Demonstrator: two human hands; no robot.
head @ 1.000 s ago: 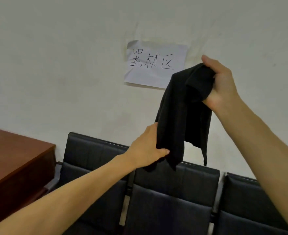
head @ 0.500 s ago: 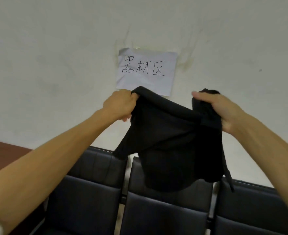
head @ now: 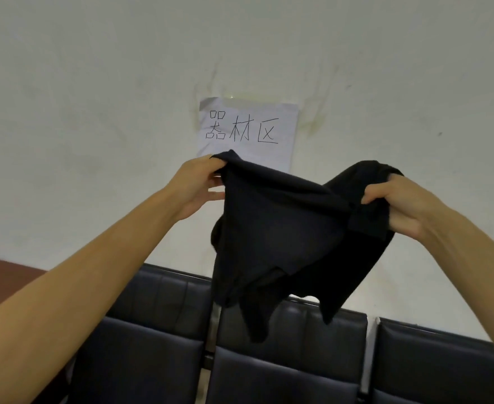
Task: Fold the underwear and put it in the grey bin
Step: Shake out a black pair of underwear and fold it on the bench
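Note:
The black underwear (head: 280, 237) hangs in the air in front of a white wall, held up by its top edge. My left hand (head: 199, 188) pinches the left corner of that edge. My right hand (head: 409, 205) grips the bunched right corner. The cloth sags between the two hands, and its lower parts dangle over the seat backs. No grey bin is in view.
A row of black padded seats (head: 158, 345) runs along the bottom of the view. A white paper sign (head: 248, 126) with handwritten characters is taped to the wall behind the cloth. A reddish-brown wooden surface (head: 4, 272) shows at the left edge.
My left hand rose from the cloth's lower edge to its top left corner. The right hand came down, and the hanging bundle is now spread wide between both hands.

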